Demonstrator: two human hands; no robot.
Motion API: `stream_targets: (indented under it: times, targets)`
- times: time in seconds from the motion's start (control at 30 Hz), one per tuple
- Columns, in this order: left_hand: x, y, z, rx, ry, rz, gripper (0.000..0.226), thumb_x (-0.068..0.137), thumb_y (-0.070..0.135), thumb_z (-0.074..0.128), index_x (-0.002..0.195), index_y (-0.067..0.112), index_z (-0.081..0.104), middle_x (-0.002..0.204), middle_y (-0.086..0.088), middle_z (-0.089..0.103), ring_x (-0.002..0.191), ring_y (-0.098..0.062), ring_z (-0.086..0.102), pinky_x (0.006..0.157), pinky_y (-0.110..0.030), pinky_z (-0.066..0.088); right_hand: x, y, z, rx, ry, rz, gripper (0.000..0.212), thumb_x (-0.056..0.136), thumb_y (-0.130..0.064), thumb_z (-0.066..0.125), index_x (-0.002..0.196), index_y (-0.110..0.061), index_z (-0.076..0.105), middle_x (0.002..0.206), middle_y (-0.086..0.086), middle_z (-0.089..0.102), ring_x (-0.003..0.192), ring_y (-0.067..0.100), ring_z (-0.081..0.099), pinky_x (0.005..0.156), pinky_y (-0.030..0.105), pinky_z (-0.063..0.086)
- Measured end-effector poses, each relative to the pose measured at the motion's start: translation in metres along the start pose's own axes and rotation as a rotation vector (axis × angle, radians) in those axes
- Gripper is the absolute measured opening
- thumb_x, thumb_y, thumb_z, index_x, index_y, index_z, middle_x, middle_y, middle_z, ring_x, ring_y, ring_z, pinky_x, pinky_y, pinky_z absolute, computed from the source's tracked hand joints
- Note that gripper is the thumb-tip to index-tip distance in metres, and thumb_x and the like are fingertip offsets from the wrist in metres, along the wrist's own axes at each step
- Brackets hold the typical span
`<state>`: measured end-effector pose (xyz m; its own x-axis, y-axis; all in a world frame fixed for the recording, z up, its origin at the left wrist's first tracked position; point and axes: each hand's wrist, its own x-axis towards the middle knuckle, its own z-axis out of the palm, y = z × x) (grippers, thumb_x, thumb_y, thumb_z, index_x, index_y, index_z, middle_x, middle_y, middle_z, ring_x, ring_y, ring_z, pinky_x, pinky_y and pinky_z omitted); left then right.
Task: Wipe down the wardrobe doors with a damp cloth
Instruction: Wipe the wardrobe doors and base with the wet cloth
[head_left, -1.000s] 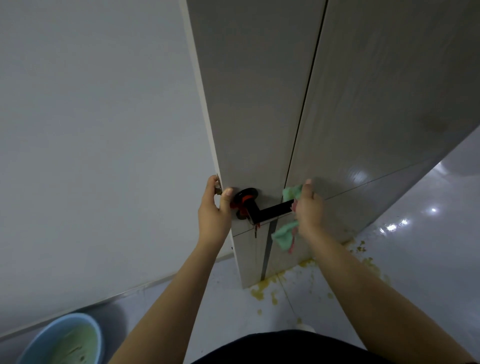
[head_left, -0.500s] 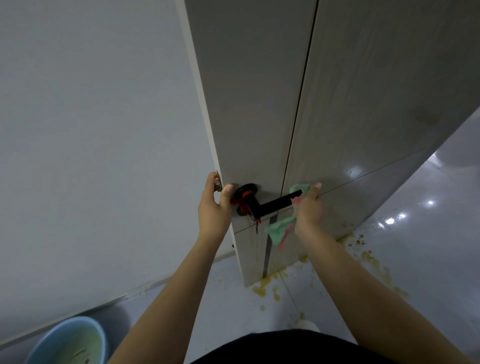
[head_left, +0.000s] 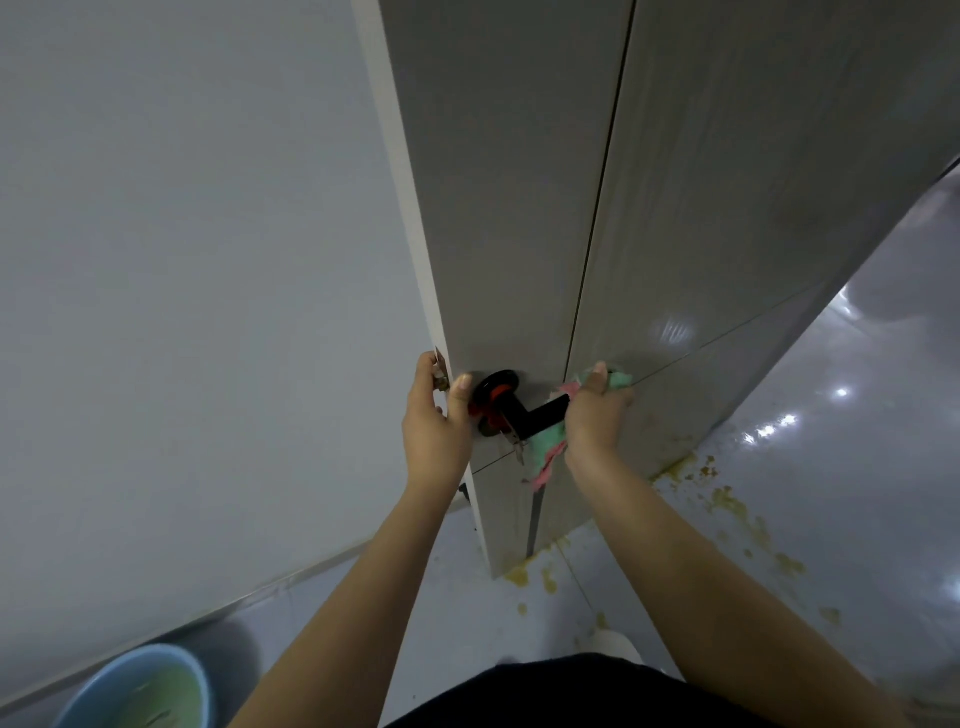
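A tall grey door (head_left: 519, 208) stands edge-on before me, with a black lever handle (head_left: 524, 413) that has a red ring at its base. My left hand (head_left: 434, 421) grips the door's free edge at the latch, thumb on the front face. My right hand (head_left: 597, 415) holds a green and pink cloth (head_left: 545, 447) wrapped over the outer end of the lever. Part of the cloth hangs below the handle.
A pale wall (head_left: 182, 286) fills the left. A blue basin (head_left: 135, 691) with murky greenish water sits on the floor at the lower left. Yellowish splatter (head_left: 727, 504) marks the glossy tiled floor at the door's foot and to the right.
My right hand with the cloth slid from the door face by the lever onto the lever's end, bunching the cloth around it. My left hand has stayed on the door edge.
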<state>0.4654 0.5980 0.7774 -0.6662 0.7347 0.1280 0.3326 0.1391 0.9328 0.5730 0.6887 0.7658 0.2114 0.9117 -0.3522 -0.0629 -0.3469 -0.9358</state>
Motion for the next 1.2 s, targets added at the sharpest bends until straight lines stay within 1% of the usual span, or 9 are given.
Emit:
stream_targets:
  times: [0.23,0.4,0.5,0.6,0.73,0.8,0.97,1.07,1.2]
  targets:
    - [-0.022,0.006,0.003,0.005,0.0,0.023,0.028,0.097,0.034,0.048,0.123,0.022,0.048,0.108,0.002,0.062,0.102,-0.016,0.057,0.088,-0.033,0.048,0.0,0.003,-0.028,-0.124,0.051,-0.132,0.038,0.104,-0.032,0.03,0.102,-0.002,0.053,0.091,0.009,0.058,0.084,0.026,0.059,0.064,0.023,0.036]
    - [-0.04,0.012,0.004,-0.006,0.008,0.008,0.031,0.097,0.033,0.05,0.125,0.02,0.048,0.107,0.004,0.06,0.104,-0.012,0.056,0.09,-0.031,0.047,-0.008,-0.001,-0.04,-0.114,-0.01,-0.061,0.024,0.104,-0.026,0.033,0.111,-0.004,0.04,0.085,0.001,0.053,0.071,0.015,0.054,0.047,0.013,0.039]
    - [-0.052,0.019,0.006,-0.007,0.006,-0.013,0.032,0.096,0.033,0.052,0.126,0.021,0.048,0.099,0.008,0.056,0.1,-0.011,0.056,0.088,-0.029,0.047,-0.003,0.001,-0.056,-0.148,-0.006,-0.153,0.043,0.104,-0.031,0.03,0.102,0.005,0.053,0.092,0.012,0.063,0.082,0.031,0.063,0.051,0.023,0.04]
    - [-0.066,0.024,0.009,0.0,0.005,-0.015,0.029,0.096,0.032,0.053,0.123,0.024,0.047,0.092,0.015,0.054,0.095,-0.008,0.055,0.082,-0.024,0.044,-0.006,0.003,-0.078,-0.176,-0.011,-0.187,0.044,0.104,-0.034,0.027,0.096,0.0,0.053,0.085,0.011,0.061,0.066,0.024,0.057,0.045,0.02,0.041]
    - [-0.09,0.032,0.015,-0.021,0.01,-0.051,0.031,0.094,0.035,0.056,0.122,0.024,0.048,0.095,0.013,0.053,0.098,-0.006,0.054,0.086,-0.026,0.045,-0.038,0.009,-0.097,-0.128,-0.045,-0.067,0.047,0.103,-0.037,0.027,0.127,0.001,0.04,0.112,0.013,0.056,0.103,0.03,0.057,0.08,0.03,0.043]
    - [-0.104,0.034,0.017,-0.033,0.016,-0.065,0.032,0.092,0.036,0.059,0.12,0.025,0.05,0.095,0.012,0.055,0.1,-0.005,0.056,0.089,-0.03,0.048,-0.062,0.014,-0.105,-0.098,-0.119,-0.033,0.049,0.103,-0.038,0.028,0.135,-0.002,0.033,0.118,0.01,0.052,0.11,0.027,0.054,0.084,0.03,0.039]
    - [-0.14,0.045,0.022,-0.083,0.0,-0.108,0.032,0.083,0.035,0.071,0.109,0.03,0.052,0.094,0.022,0.059,0.096,0.007,0.057,0.091,-0.03,0.048,-0.082,0.016,-0.13,-0.074,-0.114,0.019,0.039,0.102,-0.031,0.037,0.126,0.0,0.035,0.101,0.002,0.054,0.076,0.01,0.051,0.072,0.022,0.038]
    - [-0.158,0.049,0.025,-0.074,-0.031,-0.09,0.034,0.079,0.037,0.075,0.103,0.024,0.056,0.094,0.017,0.063,0.094,0.001,0.059,0.089,-0.027,0.048,-0.07,0.013,-0.153,-0.181,-0.023,-0.03,0.043,0.102,-0.035,0.035,0.116,0.003,0.051,0.096,0.007,0.064,0.065,0.009,0.053,0.046,0.016,0.036]
    - [-0.178,0.052,0.033,-0.049,-0.095,-0.017,0.032,0.072,0.04,0.079,0.087,0.025,0.055,0.088,0.011,0.064,0.089,-0.003,0.061,0.08,-0.021,0.049,-0.072,0.014,-0.185,-0.267,0.05,-0.074,0.041,0.103,-0.038,0.033,0.114,-0.006,0.056,0.102,0.006,0.068,0.067,0.01,0.053,0.052,0.02,0.036]
